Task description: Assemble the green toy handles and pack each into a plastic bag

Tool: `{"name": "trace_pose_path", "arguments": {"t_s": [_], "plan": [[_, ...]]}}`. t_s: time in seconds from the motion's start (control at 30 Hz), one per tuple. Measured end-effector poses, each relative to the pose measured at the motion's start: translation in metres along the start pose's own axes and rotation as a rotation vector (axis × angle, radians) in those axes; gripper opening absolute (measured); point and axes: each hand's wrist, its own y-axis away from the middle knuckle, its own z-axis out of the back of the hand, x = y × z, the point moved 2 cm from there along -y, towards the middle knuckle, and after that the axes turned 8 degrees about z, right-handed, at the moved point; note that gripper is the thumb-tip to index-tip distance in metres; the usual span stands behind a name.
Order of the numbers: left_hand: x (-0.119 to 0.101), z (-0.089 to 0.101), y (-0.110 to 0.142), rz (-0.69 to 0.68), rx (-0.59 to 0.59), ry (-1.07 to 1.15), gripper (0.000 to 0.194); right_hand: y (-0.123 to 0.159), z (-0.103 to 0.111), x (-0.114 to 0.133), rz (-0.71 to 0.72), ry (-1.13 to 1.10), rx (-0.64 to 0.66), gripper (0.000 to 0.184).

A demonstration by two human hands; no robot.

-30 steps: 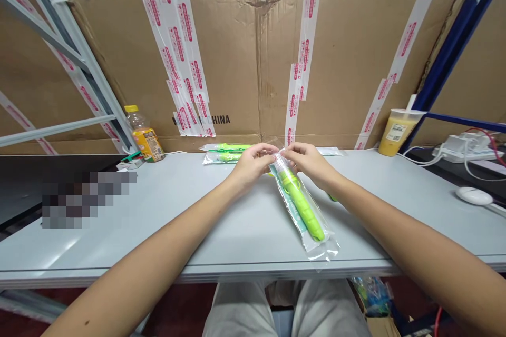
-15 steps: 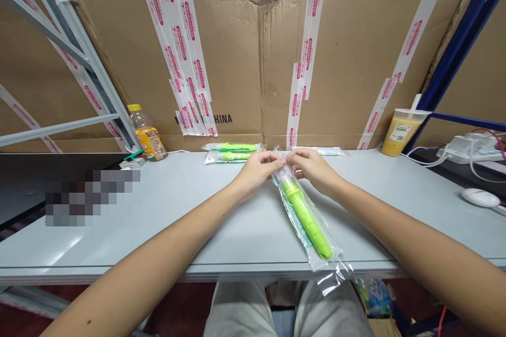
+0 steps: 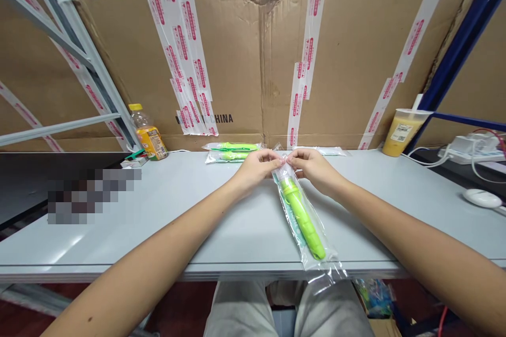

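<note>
A clear plastic bag lies on the pale grey table, its lower end hanging over the front edge. Inside is a lime-green tubular item with a pale blue-green sheet beside it. My left hand and my right hand pinch the bag's top end between their fingertips. Behind my left hand lie two more bagged green items. A flat clear packet rests behind my right hand.
A cardboard sheet with red-printed tape stands along the table's back edge, between metal shelving uprights. An orange drink bottle stands back left, a plastic cup back right. A white mouse and a power strip sit to the right.
Both hands have dropped lower, still pinching the bag's top end. The bag now lies flatter on the table, and its lower end reaches over the front edge. The view has tilted slightly.
</note>
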Motion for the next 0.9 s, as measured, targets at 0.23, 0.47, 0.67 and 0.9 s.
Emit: {"name": "trace_pose_path", "arguments": {"t_s": [0.23, 0.47, 0.67, 0.9], "plan": [[-0.007, -0.001, 0.002, -0.1, -0.053, -0.119, 0.029, 0.003, 0.0, 0.006, -0.049, -0.051, 0.138, 0.026], [-0.007, 0.0, 0.002, -0.15, -0.097, -0.161, 0.023, -0.002, 0.002, -0.002, 0.003, -0.115, 0.072, 0.028], [-0.006, -0.002, 0.002, -0.15, -0.09, -0.155, 0.028, -0.001, 0.0, -0.004, 0.073, -0.053, 0.012, 0.033], [-0.005, -0.004, 0.005, -0.106, -0.121, -0.089, 0.033, 0.002, -0.004, -0.004, 0.012, -0.099, 0.065, 0.033]]}}
